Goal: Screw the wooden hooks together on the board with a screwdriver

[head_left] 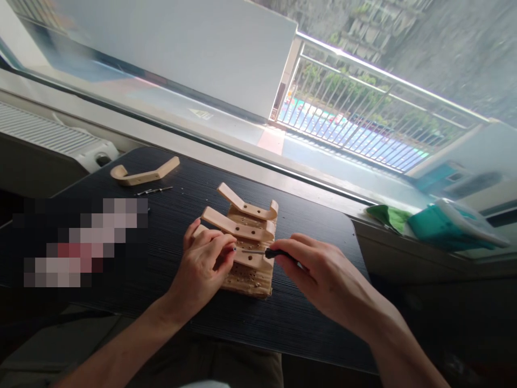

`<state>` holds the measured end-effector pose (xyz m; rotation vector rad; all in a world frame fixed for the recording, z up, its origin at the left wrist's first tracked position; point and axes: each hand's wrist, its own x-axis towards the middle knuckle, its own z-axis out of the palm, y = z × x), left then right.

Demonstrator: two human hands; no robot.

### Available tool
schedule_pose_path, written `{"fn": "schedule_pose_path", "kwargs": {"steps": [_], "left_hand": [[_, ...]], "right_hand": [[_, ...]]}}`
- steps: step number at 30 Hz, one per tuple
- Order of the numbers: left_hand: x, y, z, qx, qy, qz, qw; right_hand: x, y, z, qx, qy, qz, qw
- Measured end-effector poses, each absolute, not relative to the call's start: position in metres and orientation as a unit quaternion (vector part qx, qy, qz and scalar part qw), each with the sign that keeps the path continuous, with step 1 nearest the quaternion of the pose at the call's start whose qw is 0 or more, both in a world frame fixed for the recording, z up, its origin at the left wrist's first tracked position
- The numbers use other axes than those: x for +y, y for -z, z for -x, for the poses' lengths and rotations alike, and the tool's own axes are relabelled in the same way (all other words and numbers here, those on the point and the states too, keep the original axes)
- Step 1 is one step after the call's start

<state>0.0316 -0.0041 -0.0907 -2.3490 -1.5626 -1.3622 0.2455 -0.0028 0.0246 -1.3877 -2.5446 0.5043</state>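
Observation:
My left hand (205,258) is closed in a pinch on a small screw (235,249), whose head faces right. In my right hand (311,261) is a screwdriver (271,252) with a dark handle, its thin shaft pointing left at the screw. Beneath both hands is the nearest wooden hook (254,260), partly covered by my left fingers. It lies across a wooden block (248,284) dotted with small holes. Farther back on the block are a second wooden hook (242,228) and a third wooden hook (252,210), each with two holes showing.
A loose wooden hook (147,176) lies at the back left of the dark table (315,328), near several screws (155,190). A blurred-out patch covers the table's left side. Beyond are a radiator (60,132), a window, a green cloth (390,217) and a teal container (440,226).

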Motion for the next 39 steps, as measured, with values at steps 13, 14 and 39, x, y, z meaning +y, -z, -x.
{"fn": "schedule_pose_path", "kwargs": {"steps": [13,14,39], "left_hand": [[-0.006,0.093,-0.036,-0.499,0.453,0.738,0.035],[-0.006,0.093,-0.036,-0.499,0.453,0.738,0.036],[-0.013,0.085,-0.039,-0.533,0.408,0.739,0.062]], "right_hand": [[0.012,-0.037,-0.222,-0.895,-0.161,0.415,0.039],[0.013,-0.039,-0.22,-0.897,-0.155,0.413,0.032],[0.039,-0.076,-0.167,-0.964,-0.017,0.222,-0.143]]}}
